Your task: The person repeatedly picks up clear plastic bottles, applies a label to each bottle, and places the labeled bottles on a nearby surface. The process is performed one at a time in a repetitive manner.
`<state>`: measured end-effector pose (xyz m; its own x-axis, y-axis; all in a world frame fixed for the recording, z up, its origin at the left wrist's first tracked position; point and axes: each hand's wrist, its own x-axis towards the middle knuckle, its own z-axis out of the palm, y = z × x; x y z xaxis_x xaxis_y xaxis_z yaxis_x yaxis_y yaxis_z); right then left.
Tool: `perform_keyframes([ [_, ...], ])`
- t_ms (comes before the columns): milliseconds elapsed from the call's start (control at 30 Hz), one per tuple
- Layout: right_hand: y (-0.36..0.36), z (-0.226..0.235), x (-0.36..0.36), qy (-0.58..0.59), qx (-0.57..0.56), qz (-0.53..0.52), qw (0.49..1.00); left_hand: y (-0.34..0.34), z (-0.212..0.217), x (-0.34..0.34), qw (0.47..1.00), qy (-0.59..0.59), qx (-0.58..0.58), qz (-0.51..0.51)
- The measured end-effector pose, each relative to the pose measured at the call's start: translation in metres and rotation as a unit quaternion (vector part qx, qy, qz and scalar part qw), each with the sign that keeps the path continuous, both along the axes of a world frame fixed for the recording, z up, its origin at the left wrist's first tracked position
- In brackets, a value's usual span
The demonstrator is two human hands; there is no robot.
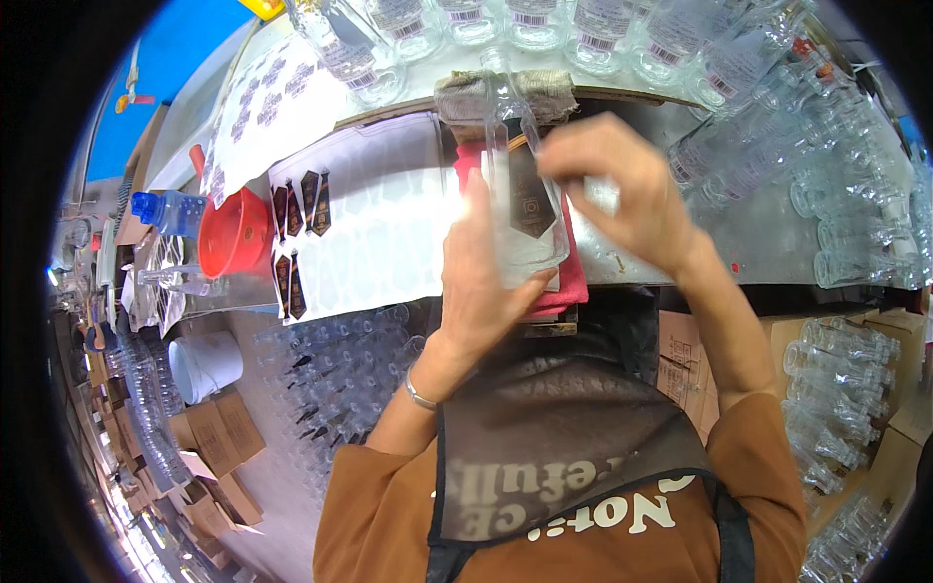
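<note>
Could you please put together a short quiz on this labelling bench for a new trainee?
1. True or false: the left hand is against the clear glass bottle that bears a dark label.
2. What lies under that bottle? A) a red cloth B) a blue towel C) a metal tray
3. Fill in: the red bowl sits to the person's ____ of the sheet of dark labels.

Key
1. True; the right hand is at the bottle's other side.
2. A
3. left
</note>
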<state>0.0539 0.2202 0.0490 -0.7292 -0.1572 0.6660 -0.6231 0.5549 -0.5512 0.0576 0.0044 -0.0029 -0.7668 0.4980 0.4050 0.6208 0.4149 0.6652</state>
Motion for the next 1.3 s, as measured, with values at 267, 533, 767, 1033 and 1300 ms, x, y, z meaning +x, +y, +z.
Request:
perform_keyframes([
  [267,0.018,-0.011,0.059,-0.447,-0.279,0.011,0.850,0.006,0.006,-0.002,0.993,-0.062,0.096,-0.001],
  [533,-0.008,-0.030,0.042,-0.375,-0.187,-0.017,0.908,-0.004,0.002,-0.009,0.987,-0.093,0.124,-0.041],
  [767,-0.023,-0.012,0.056,-0.315,-0.035,-0.111,0.942,-0.023,-0.016,-0.008,0.999,-0.025,-0.006,-0.043],
  [1033,0.003,-0.022,0.062,-0.371,-0.077,-0.148,0.913,-0.137,0.019,-0.190,0.957,0.150,-0.042,0.246],
  [1300,-0.004,-0.022,0.062,-0.349,-0.072,-0.153,0.922,-0.151,0.032,-0.212,0.894,0.108,-0.338,0.273],
])
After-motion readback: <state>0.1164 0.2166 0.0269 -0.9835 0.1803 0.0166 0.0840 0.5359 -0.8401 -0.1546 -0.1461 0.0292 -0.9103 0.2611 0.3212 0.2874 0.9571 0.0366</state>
